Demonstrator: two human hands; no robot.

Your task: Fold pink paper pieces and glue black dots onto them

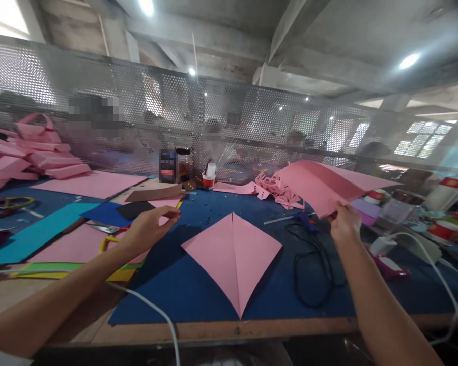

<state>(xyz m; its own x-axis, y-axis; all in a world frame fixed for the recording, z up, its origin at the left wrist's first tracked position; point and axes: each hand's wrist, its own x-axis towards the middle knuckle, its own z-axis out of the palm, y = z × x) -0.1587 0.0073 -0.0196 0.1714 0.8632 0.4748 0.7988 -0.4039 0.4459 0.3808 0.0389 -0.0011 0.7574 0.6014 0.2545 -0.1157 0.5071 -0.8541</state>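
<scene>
A pink paper sheet (232,254), diamond-shaped with a crease down its middle, lies on the blue mat (198,300) in front of me. My right hand (345,221) pinches the near edge of a large, bent pink paper sheet (313,185), raised above the right side of the mat. My left hand (156,221) hovers left of the diamond with loosely curled fingers and nothing visible in them. Below that hand are scissors (107,244) with yellow and red handles, lying on stacked coloured paper.
Folded pink pieces (34,152) are heaped at the far left, near a turquoise strip (41,231). Pink scraps (278,188) and a paper cup (208,179) stand along the perforated screen (229,107). A looped black cable (295,274) and white cable (446,284) lie right.
</scene>
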